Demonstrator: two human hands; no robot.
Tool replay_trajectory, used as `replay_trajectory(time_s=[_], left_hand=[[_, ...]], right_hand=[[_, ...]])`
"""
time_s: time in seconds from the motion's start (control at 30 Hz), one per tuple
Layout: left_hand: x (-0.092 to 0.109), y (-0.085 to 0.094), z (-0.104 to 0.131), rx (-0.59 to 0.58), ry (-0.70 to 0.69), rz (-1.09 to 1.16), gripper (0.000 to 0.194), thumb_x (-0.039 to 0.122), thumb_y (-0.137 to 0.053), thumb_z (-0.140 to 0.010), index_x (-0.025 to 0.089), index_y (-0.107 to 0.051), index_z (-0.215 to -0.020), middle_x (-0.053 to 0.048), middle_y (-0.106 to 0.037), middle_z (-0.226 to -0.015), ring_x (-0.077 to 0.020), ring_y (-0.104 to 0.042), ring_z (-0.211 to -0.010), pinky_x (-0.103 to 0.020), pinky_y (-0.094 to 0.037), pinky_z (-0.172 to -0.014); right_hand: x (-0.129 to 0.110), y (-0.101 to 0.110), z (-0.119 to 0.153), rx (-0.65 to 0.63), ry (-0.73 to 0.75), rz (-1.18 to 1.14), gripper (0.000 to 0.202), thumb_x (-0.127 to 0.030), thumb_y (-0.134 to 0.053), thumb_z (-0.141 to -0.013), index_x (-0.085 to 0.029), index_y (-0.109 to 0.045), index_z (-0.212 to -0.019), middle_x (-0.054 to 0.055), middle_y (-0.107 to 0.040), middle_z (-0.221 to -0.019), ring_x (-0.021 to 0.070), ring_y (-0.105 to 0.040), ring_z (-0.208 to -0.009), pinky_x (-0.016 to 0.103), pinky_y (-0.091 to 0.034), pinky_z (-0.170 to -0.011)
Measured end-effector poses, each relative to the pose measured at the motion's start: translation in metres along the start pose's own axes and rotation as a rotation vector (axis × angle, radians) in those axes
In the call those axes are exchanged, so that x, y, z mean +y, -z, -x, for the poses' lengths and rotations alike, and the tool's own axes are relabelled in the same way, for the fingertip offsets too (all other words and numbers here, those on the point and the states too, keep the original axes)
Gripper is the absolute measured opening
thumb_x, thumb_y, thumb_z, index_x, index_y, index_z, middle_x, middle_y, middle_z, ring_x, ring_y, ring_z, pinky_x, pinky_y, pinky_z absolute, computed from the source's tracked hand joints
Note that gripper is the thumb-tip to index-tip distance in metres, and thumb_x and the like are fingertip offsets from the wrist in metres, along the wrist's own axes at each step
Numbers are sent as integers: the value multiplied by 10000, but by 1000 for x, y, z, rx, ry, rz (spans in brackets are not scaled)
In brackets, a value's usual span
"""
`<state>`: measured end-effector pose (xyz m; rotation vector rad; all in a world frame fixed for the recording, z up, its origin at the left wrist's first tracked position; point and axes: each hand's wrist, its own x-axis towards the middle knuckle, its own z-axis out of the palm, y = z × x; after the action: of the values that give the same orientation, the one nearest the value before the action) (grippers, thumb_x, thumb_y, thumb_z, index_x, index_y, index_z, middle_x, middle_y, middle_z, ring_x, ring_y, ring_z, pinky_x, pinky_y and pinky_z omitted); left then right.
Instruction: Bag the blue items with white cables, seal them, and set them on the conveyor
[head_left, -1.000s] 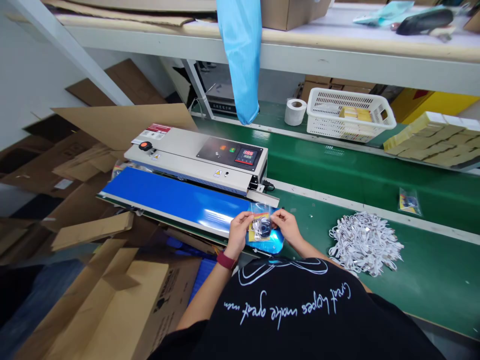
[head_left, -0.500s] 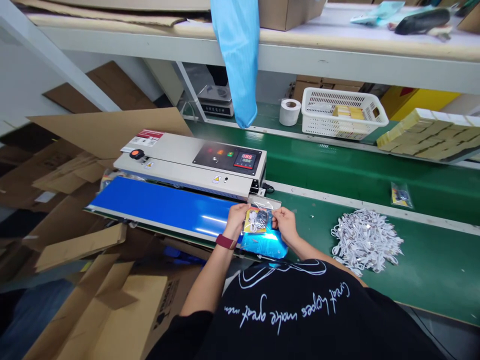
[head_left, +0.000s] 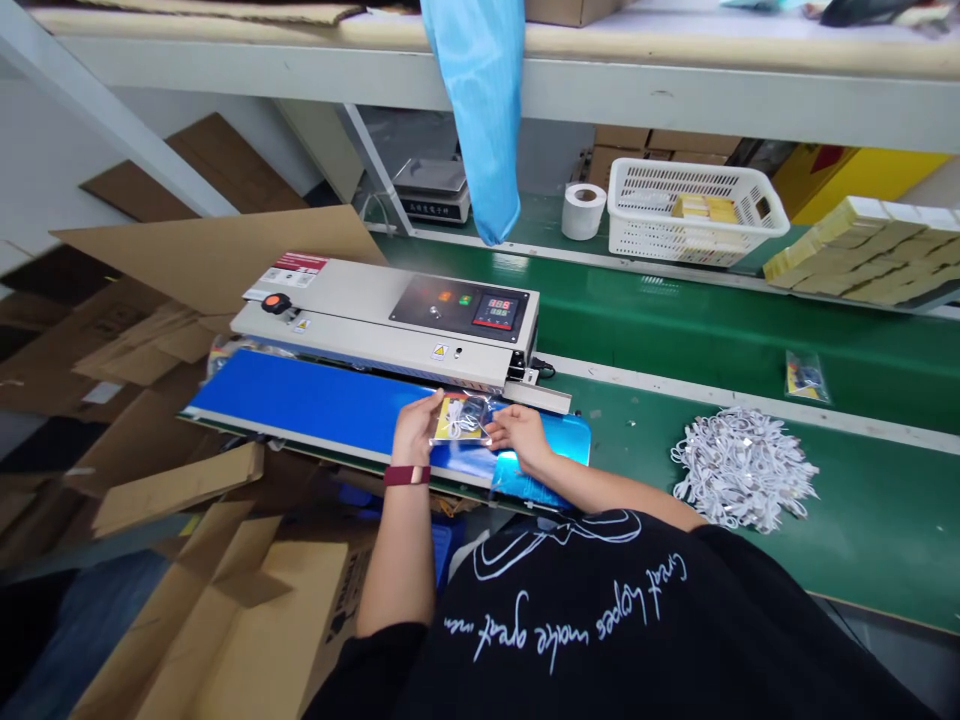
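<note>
A clear plastic bag (head_left: 459, 418) holding a white cable, a dark item and a yellow card is stretched between my hands, over the blue conveyor belt (head_left: 300, 398). My left hand (head_left: 414, 432) grips the bag's left edge, thumb and fingers closed. At the right edge, my right hand (head_left: 523, 436) has its fingertips pinched on the plastic. Just behind the bag stands the long grey sealing machine (head_left: 360, 310), its display lit; the bag lies along its front edge. Shiny blue film (head_left: 566, 440) covers the belt's right end beneath my right forearm.
A heap of white cables (head_left: 746, 468) lies on the green table (head_left: 885, 520) to the right. Another bagged set (head_left: 806, 377) lies behind it. Farther back are a white basket (head_left: 697, 212), a label roll (head_left: 583, 212) and a scale (head_left: 431, 190). Cardboard boxes (head_left: 262, 620) crowd the left.
Both hands have moved left with the bag, from the blue film at the belt's right end to a place along the machine's front. The view has tilted slightly downward.
</note>
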<state>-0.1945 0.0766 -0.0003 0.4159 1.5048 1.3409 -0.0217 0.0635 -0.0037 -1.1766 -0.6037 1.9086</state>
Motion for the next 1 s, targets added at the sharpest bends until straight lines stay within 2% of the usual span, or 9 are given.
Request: replay_trajectory(time_s=[0.1,0.23,0.37,0.43,0.53,0.73,0.8,0.93,1.0], left_hand=[[15,32,5,213,-105,-12,215,297,-683,-688,138,-540,-708,-27,-608,-583,-150,-594,-583,-253,-471,-551],[29,68,26,641,-376,55,77,189,-555,-710,149,-489,-706,18,-551,-580,-101,-545,-534,-214,-446,-525],[28,61,57,742,-561,51,43,195,-515,-698,158,-494,-706,39,-512,-568,-91,-506,-486,-200,-411,-466],[20,39,74,670,-627,-4,72,226,-535,-706,159,-509,-701,40,-511,-563,-90,-493,-470,-195,-390,-441],[-2,-6,97,415,-604,-81,106,244,-561,-736,151,-541,-688,22,-555,-594,-86,-497,-483,-188,-382,-444],[-42,-97,125,-201,-320,-249,172,298,-617,-767,149,-607,-682,-1,-593,-622,-92,-494,-502,-191,-376,-443],[-51,-129,131,-358,-243,-299,179,299,-634,-753,150,-608,-660,-2,-588,-611,-91,-488,-495,-189,-361,-429],[-72,-203,145,-621,-94,-391,194,328,-647,-731,150,-613,-663,-6,-594,-604,-83,-481,-475,-177,-346,-407],[-91,-244,150,-722,-46,-456,205,346,-637,-721,149,-615,-672,-7,-592,-594,-80,-479,-462,-170,-330,-390]], right_hand=[[9,-8,9,-110,-37,33,208,-317,-704,-654,-151,-579,-660,31,-693,-692,128,-642,-500,203,-519,-403],[19,-3,27,-248,-130,129,231,-344,-718,-637,-151,-592,-649,28,-684,-671,115,-630,-489,169,-484,-379],[18,4,41,-401,-154,201,231,-346,-717,-639,-149,-595,-649,10,-661,-614,100,-605,-466,163,-468,-382],[14,14,46,-437,-134,236,219,-344,-700,-663,-149,-600,-656,4,-659,-615,92,-599,-470,163,-465,-399],[4,48,54,-406,-67,312,232,-364,-671,-702,-145,-608,-657,2,-659,-622,81,-593,-484,161,-454,-429],[4,188,104,-120,43,332,296,-441,-641,-722,-146,-615,-702,23,-673,-650,100,-597,-524,186,-436,-483],[12,242,132,97,66,381,280,-435,-609,-732,-156,-621,-724,22,-672,-642,114,-589,-521,200,-422,-481],[29,343,185,759,111,625,140,-314,-567,-705,-182,-608,-684,0,-619,-592,146,-548,-548,241,-408,-534],[32,384,199,983,103,668,97,-270,-538,-701,-189,-587,-680,4,-598,-612,163,-537,-604,262,-402,-592]])
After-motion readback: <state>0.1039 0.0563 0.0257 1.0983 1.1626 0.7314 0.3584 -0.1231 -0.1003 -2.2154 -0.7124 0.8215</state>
